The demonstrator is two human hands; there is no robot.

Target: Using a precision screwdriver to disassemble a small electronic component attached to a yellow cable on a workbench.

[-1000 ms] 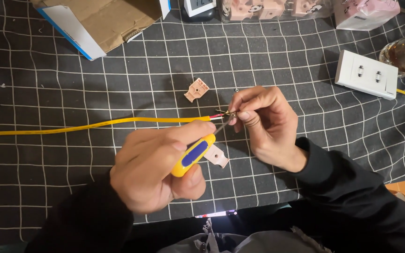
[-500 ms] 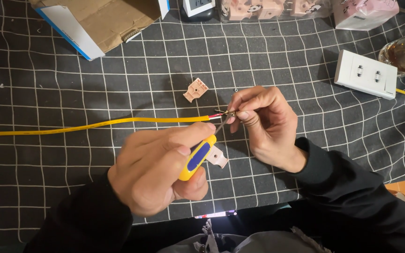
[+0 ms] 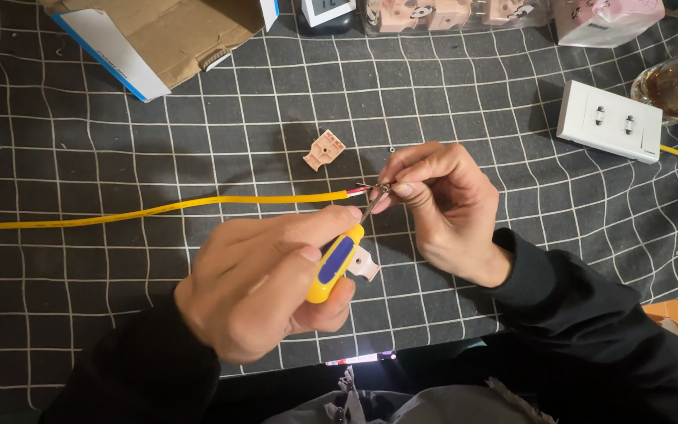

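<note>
Gripping yellow screwdriver point(image 3: 337, 263), cardboard box point(image 3: 158, 35) beyond

The left hand point(image 3: 268, 290) has rolled the yellow and blue screwdriver point(image 3: 337, 263) a little between thumb and fingers, so more of the blue grip shows than a second ago. The handle's butt sits slightly lower against the palm. The pale plastic piece point(image 3: 364, 265) beneath it shows more.
</note>
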